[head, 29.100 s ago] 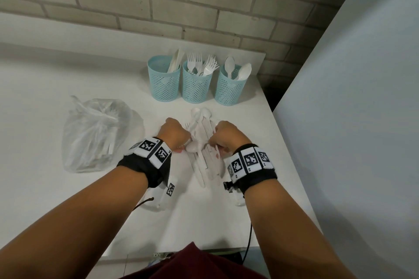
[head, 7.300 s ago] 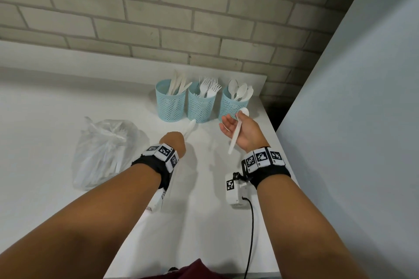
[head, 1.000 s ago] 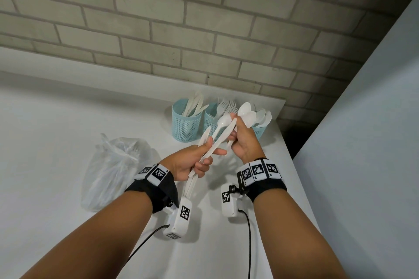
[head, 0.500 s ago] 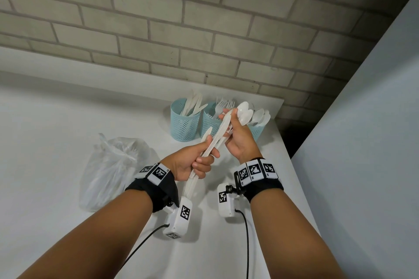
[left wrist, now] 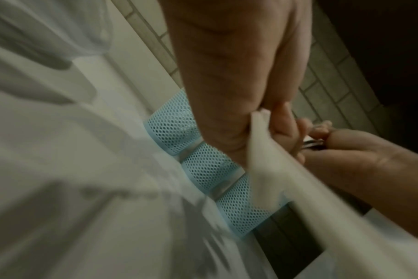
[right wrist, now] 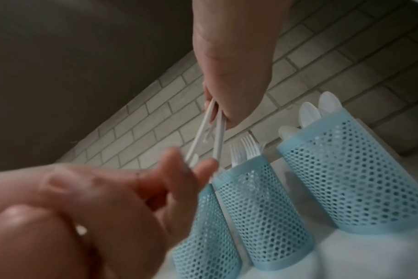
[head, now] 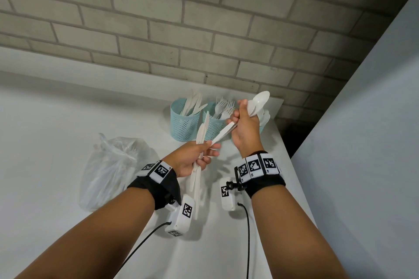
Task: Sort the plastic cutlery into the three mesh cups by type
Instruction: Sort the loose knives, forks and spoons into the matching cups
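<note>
The right hand [head: 246, 129] is raised above the desk [head: 56, 124], its grip clamped round a small bunch of white plastic spoons [head: 258, 103]. The spoon bowls stick up past the thumb and forefinger, level with the rim of the cups, while the handles slant down and to the left out of the bottom of the fist. Their lower ends reach the left hand [head: 192, 158], whose thumb and forefinger pinch the tip of the spoon handles.

The left hand's other fingers are curled round a separate bunch of white knives [head: 199, 154], held nearly upright: the blades rise above the fist, and the handles hang below it toward the wrist camera.

Three blue mesh cups stand in a row at the far edge of the desk, touching or nearly touching one another. The left cup [head: 183, 123] holds knives, the middle cup [right wrist: 258, 203] holds forks, and the right cup [right wrist: 353, 181] holds spoons; in the head view the right hand hides most of that last cup. The right hand sits just in front of and above the middle and right cups.

A clear plastic bag [head: 113, 165] lies on the desk left of the hands.
</note>
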{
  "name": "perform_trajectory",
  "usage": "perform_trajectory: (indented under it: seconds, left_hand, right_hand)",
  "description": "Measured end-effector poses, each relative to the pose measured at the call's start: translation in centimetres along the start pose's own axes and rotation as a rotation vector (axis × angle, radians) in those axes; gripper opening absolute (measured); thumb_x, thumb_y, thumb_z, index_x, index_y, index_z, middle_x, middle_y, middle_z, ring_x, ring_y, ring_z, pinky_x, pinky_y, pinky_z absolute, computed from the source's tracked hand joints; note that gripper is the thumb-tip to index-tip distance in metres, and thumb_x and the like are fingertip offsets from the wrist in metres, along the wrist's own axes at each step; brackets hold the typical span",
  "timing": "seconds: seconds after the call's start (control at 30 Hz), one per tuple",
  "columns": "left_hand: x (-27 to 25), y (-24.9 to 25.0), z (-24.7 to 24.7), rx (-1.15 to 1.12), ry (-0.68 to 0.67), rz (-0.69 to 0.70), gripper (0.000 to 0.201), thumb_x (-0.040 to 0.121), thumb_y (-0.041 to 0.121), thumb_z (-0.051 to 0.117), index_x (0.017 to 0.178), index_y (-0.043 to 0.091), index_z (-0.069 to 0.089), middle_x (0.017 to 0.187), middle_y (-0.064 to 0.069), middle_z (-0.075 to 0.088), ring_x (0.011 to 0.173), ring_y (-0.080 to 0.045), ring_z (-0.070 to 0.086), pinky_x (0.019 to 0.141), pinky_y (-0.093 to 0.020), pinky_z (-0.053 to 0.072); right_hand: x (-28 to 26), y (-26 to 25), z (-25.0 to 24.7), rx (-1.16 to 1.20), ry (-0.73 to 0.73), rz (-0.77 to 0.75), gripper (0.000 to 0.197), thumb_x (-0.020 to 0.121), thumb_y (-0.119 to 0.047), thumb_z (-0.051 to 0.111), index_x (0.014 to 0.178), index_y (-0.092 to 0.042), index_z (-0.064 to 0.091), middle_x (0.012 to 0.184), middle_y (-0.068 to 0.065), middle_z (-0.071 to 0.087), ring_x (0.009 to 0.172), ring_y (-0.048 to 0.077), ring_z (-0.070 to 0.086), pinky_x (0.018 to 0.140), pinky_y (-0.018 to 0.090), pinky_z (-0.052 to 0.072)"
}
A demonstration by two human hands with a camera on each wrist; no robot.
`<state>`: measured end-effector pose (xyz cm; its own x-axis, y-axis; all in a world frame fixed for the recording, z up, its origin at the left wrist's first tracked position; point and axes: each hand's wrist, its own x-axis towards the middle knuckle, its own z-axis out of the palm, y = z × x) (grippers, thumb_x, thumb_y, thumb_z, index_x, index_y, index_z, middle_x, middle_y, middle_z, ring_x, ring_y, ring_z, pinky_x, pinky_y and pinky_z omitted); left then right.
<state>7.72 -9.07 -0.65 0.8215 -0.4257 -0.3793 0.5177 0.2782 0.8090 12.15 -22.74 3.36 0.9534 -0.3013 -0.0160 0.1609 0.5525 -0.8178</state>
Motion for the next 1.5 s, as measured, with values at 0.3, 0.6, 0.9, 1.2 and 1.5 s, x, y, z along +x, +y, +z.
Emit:
perform_trajectory:
  seconds: [0.3,0.6,0.9,1.2,1.5]
  left_hand:
    - [0.1,0.4,0.7,-0.205,0.011,0.147,0.018,0.098,0.003,0.042,0.105,-0.009,0.054,0.103,-0.028,0.063,0.077,-0.026,0.072,0.077,-0.027,0.058]
    - [0.4,0.6,0.5,-0.091,0.041,0.226,0.022,0.101,0.015,0.039,0.112,0.005,0.054,0.1,-0.014,0.067,0.075,-0.018,0.072,0.071,-0.027,0.059]
    - [1.1,1.9,0.9,-0.155,0.077,0.305,0.027,0.1,0.033,0.037,0.097,0.015,0.057,0.061,0.004,0.035,0.045,-0.003,0.03,0.042,-0.012,0.029]
    - [1.9,2.3,0.9,-0.188,0.085,0.249,0.043,0.096,0.051,0.032,0.102,0.015,0.056,0.056,0.006,0.024,0.043,-0.004,0.022,0.041,-0.015,0.022]
    - [1.1,2.1,-0.2,-0.392,-0.118,0.106,0.058,0.089,0.065,0.033,0.093,0.014,0.058,0.052,0.003,0.032,0.042,-0.008,0.03,0.043,-0.017,0.025]
  right_hand:
    - [-1.4,0.3,0.9,-0.224,-0.136,-0.097,0.026,0.095,-0.028,0.052,0.076,-0.012,0.054,0.049,-0.007,0.043,0.042,0.005,0.039,0.047,0.02,0.04]
    - [0.4,-0.5,0.1,-0.178,0.006,-0.112,0.028,0.095,-0.033,0.051,0.075,-0.014,0.052,0.044,-0.01,0.044,0.037,0.003,0.036,0.04,0.018,0.035]
    - [6.9,-3.5,-2.0,-0.309,0.242,-0.323,0.029,0.093,-0.031,0.057,0.068,-0.016,0.054,0.061,-0.001,0.053,0.043,0.005,0.045,0.051,0.02,0.043]
    - [9.1,-1.1,-4.0,-0.555,0.192,-0.262,0.019,0.084,-0.014,0.069,0.099,-0.004,0.062,0.079,0.003,0.063,0.068,0.01,0.061,0.073,0.027,0.049]
    - [8.1,-3.0,-2.7,-0.77,0.149,-0.565,0.06,0.084,-0.008,0.066,0.138,-0.012,0.041,0.143,0.005,0.044,0.13,0.01,0.039,0.108,0.011,0.029]
